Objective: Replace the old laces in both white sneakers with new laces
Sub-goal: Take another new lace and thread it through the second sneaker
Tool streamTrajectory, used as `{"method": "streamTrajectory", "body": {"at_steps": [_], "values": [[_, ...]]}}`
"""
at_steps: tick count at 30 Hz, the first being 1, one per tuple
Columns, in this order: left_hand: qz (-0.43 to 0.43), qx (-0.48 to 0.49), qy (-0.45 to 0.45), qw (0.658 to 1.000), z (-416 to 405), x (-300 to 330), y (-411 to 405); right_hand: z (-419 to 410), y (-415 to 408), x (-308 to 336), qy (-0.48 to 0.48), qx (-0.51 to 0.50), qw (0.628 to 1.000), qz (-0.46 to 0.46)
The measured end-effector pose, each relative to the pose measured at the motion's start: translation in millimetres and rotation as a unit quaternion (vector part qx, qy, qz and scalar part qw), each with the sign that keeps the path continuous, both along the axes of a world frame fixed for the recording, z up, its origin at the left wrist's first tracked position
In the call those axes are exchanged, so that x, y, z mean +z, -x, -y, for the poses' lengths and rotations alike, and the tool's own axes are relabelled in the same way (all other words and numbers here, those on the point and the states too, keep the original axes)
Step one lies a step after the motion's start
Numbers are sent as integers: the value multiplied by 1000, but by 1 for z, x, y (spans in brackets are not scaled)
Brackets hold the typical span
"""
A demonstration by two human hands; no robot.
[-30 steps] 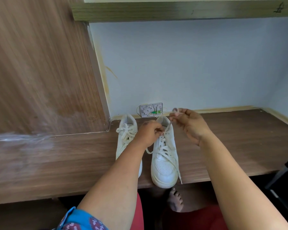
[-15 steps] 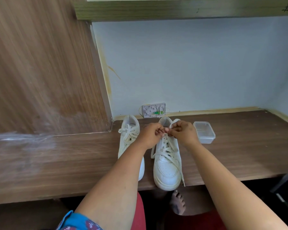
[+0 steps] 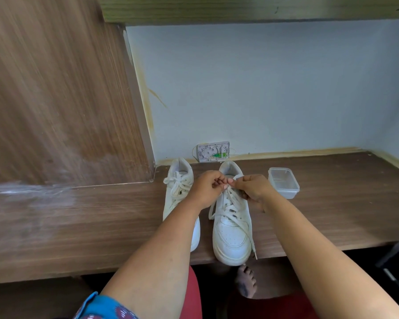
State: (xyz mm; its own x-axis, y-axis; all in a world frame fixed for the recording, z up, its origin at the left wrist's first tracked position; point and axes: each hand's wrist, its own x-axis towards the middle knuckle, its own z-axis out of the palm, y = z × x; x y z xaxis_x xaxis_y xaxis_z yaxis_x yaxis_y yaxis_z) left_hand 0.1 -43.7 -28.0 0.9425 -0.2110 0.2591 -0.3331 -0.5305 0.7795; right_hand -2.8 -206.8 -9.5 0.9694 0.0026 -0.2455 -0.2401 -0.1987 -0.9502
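Sneakers sit side by side on the bench (image 3: 83, 226). Left hand (image 3: 205, 188) and right hand (image 3: 251, 188) fingers pinch the lace (image 3: 229, 204) atop the right sneaker (image 3: 232, 231); left sneaker (image 3: 179, 192) still tied, plastic tub (image 3: 283, 182) at right.

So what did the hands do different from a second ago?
The right hand came down from the raised lace end to meet the left hand at the top of the right sneaker; both pinch its lace. Left sneaker, still tied, stayed put.
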Motion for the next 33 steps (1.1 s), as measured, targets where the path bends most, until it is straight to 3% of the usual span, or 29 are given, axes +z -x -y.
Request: {"method": "streamTrajectory", "body": {"at_steps": [3, 10, 13, 19, 24, 33], "values": [[-15, 10, 29, 999, 0, 0, 1, -4, 2, -3, 86, -19, 993, 77], [-56, 11, 81, 995, -1, -1, 3, -4, 5, -14, 132, -64, 974, 170], [-57, 13, 69, 996, 1, 1, 3, -2, 7, -9, 178, -16, 968, 175], [-42, 13, 24, 999, 2, 3, 5, 15, 12, 6, 328, 105, 906, 247], [-32, 6, 7, 999, 2, 6, 7, 14, 18, -4, 334, 137, 891, 276], [-23, 1, -28, 999, 1, 5, 3, 14, 25, -11, 288, 28, 902, 319]]}}
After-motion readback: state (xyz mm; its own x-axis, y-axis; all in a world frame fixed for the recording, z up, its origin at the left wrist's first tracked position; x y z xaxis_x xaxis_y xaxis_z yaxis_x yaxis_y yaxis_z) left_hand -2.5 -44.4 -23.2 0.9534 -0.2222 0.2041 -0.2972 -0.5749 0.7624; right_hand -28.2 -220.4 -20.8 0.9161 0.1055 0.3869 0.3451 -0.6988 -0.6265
